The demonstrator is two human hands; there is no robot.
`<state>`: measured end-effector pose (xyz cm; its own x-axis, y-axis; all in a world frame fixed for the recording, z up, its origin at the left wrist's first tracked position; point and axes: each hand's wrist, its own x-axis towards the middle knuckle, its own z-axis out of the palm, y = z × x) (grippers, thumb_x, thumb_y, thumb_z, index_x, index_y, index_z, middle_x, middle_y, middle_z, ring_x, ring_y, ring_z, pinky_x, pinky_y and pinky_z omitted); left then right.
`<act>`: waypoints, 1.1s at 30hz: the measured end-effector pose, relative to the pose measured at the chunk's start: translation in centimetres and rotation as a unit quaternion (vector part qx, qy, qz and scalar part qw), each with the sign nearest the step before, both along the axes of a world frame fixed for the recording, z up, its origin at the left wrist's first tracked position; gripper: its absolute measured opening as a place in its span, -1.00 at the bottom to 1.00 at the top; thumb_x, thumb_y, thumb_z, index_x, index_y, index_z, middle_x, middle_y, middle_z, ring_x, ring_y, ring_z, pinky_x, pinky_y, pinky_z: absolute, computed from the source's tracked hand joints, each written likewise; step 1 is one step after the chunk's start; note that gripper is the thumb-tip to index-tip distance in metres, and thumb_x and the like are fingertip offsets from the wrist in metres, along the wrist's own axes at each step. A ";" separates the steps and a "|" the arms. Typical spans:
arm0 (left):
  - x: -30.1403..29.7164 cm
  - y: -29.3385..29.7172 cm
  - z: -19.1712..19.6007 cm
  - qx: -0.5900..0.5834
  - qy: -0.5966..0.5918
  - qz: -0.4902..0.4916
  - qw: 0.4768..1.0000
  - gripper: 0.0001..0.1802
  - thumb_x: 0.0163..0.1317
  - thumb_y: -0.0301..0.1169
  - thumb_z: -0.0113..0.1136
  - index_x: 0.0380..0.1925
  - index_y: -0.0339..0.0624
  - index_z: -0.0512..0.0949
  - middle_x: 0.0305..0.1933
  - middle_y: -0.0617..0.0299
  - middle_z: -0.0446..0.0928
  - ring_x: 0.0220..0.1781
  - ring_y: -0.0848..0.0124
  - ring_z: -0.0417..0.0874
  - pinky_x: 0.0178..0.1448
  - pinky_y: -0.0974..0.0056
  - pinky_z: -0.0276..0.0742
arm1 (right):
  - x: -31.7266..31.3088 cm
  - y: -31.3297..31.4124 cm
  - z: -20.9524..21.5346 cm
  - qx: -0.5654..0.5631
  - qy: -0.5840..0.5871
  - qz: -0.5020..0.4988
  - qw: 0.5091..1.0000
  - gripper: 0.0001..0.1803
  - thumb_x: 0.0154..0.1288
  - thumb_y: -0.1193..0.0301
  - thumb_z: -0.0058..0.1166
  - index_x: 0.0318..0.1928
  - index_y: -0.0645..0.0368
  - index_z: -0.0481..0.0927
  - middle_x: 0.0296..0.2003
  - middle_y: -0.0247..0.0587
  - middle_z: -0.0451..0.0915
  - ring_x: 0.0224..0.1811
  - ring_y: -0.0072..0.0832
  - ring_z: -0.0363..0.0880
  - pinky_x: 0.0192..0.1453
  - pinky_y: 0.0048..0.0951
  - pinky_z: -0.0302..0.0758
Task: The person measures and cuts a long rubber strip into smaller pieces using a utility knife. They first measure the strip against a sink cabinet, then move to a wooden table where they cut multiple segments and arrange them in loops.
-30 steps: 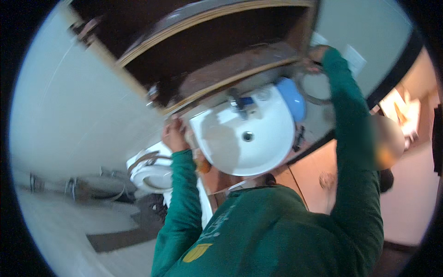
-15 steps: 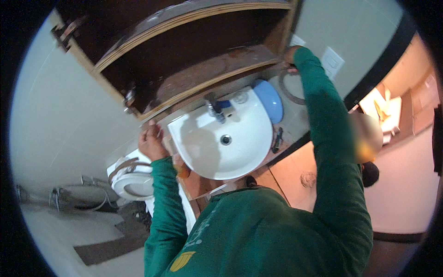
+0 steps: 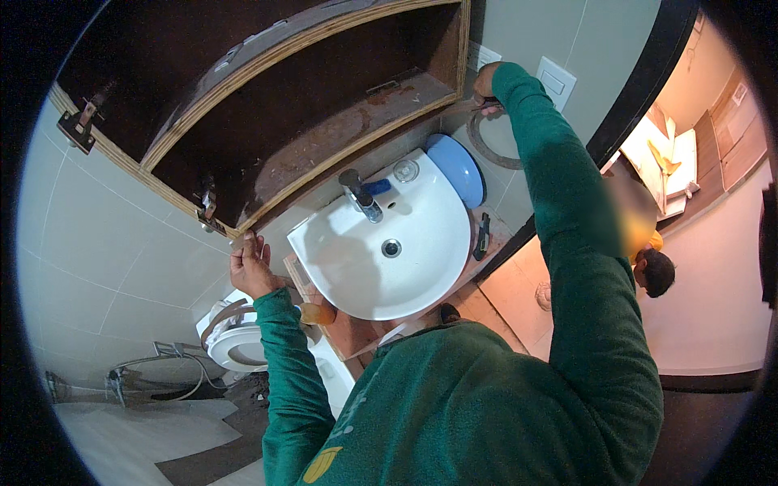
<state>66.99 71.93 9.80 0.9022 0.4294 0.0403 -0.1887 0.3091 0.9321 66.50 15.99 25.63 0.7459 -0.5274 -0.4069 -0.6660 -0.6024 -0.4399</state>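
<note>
My left hand (image 3: 253, 269) is raised to the lower left corner of an open wooden cabinet (image 3: 356, 155), its fingertips pinched against the front edge. Whatever lies between those fingertips is too small to make out. At the cabinet's lower right corner, my right hand (image 3: 486, 86) has its fingers closed on a thin brown strip (image 3: 476, 144), which hangs below in a loop against the wall. A dark band runs along under the cabinet's lower edge; I cannot tell whether it is part of that strip. Both arms stretch wide over a white washbasin (image 3: 389, 279).
A chrome tap (image 3: 361, 197) rises from the basin. Beside it stand a blue basin (image 3: 459, 172) and a dark cutter-like tool (image 3: 482, 236). Metal hinges (image 3: 209, 206) stick out from the cabinet's left side. A toilet (image 3: 239, 348) is at lower left. Another person (image 3: 655, 271) is beyond the doorway.
My left hand has come up closer to the cabinet's lower left corner and now meets it. My right hand stays by the right corner with the strip. The whole view has shifted slightly.
</note>
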 end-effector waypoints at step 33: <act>-24.1 19.0 14.1 0.383 0.098 0.190 0.899 -0.18 0.42 0.16 0.34 0.40 -0.30 0.51 0.34 0.01 0.62 0.41 0.05 0.56 0.46 0.04 0.42 | -24.0 32.1 -5.0 0.423 -0.030 0.470 0.774 -0.78 0.42 0.35 0.21 -0.08 0.25 0.66 -0.25 -0.04 0.74 -0.22 -0.26 0.74 -0.08 -0.21 0.62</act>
